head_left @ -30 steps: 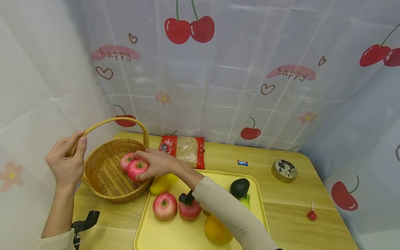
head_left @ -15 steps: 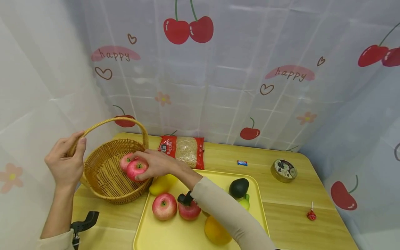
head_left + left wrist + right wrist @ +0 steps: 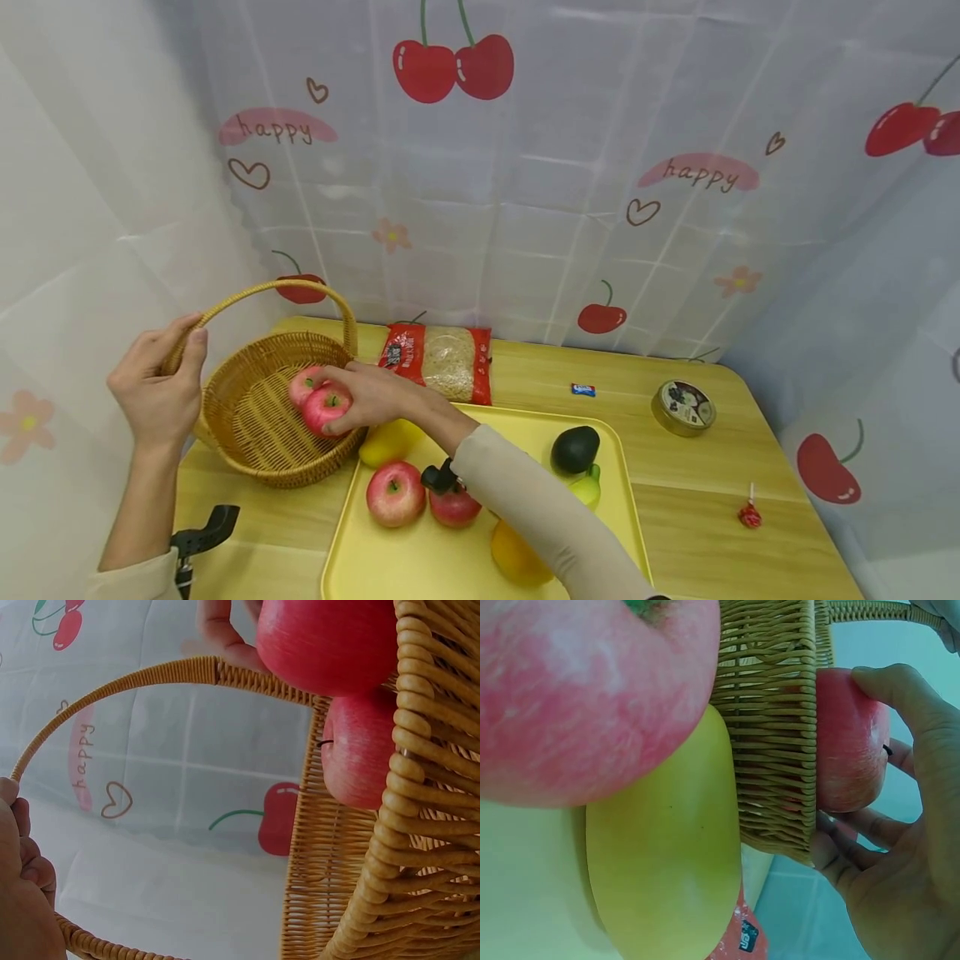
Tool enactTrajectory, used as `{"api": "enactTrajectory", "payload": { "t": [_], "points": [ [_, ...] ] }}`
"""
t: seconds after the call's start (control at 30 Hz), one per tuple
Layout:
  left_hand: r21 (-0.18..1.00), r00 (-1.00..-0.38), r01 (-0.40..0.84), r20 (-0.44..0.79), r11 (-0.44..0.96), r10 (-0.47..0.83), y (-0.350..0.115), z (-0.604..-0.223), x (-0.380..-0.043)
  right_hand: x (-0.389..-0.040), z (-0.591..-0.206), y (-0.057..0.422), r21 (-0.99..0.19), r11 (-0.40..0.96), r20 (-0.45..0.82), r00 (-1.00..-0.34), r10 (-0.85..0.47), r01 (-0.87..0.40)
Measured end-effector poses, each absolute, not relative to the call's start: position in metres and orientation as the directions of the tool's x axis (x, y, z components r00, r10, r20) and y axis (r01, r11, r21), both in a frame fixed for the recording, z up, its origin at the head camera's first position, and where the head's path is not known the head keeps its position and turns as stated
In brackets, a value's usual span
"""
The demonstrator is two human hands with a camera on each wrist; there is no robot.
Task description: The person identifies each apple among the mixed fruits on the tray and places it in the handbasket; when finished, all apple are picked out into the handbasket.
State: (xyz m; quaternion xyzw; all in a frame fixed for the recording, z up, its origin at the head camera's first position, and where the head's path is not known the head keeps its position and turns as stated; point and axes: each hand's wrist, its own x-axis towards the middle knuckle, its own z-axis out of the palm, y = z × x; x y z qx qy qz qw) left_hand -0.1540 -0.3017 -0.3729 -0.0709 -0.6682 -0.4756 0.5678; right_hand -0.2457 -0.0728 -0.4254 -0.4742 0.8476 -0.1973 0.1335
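Note:
My left hand [image 3: 157, 379] grips the arched handle of a wicker basket [image 3: 258, 467] on its left side. Over the basket's right rim, my right hand [image 3: 378, 396] holds a red apple [image 3: 325, 408] between thumb and fingers. A second apple [image 3: 302, 387] lies inside the basket, just behind the held one. In the left wrist view the held apple [image 3: 326, 645] is above the other apple [image 3: 356, 754]. The right wrist view has the held apple [image 3: 851, 742] at the rim, with the thumb on one side and fingers on the other.
A yellow tray [image 3: 405, 567] bears a mango [image 3: 390, 443], apples [image 3: 395, 494], an orange-yellow fruit [image 3: 517, 557], an avocado [image 3: 575, 450] and a green fruit [image 3: 587, 490]. Behind it lies a red-edged bag of oats [image 3: 448, 362]. A round tin [image 3: 682, 408], small blue packet [image 3: 582, 390] and lollipop [image 3: 749, 515] are at right.
The right hand and its apple have shifted very slightly left, and the sleeve has drawn a little off the green fruit. The left hand and basket stay in place.

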Motion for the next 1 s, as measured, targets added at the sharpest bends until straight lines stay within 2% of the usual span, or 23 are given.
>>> {"api": "enactTrajectory", "payload": {
  "t": [0.2, 0.5, 1.0],
  "points": [
    [0.551, -0.341, 0.642, 0.828, 0.534, -0.444, -0.303, -0.374, -0.155, -0.248, -0.428, -0.075, -0.44, 0.484, -0.039, -0.522, -0.852, -0.757],
    [0.552, -0.343, 0.646, 0.827, 0.528, -0.444, -0.303, -0.375, -0.156, -0.249, -0.428, -0.081, -0.474, 0.444, -0.011, -0.499, -0.867, -0.761],
    [0.552, -0.346, 0.642, 0.828, 0.533, -0.441, -0.303, -0.373, -0.154, -0.253, -0.429, -0.09, -0.412, 0.494, -0.044, -0.525, -0.85, -0.766]
  ]
}}
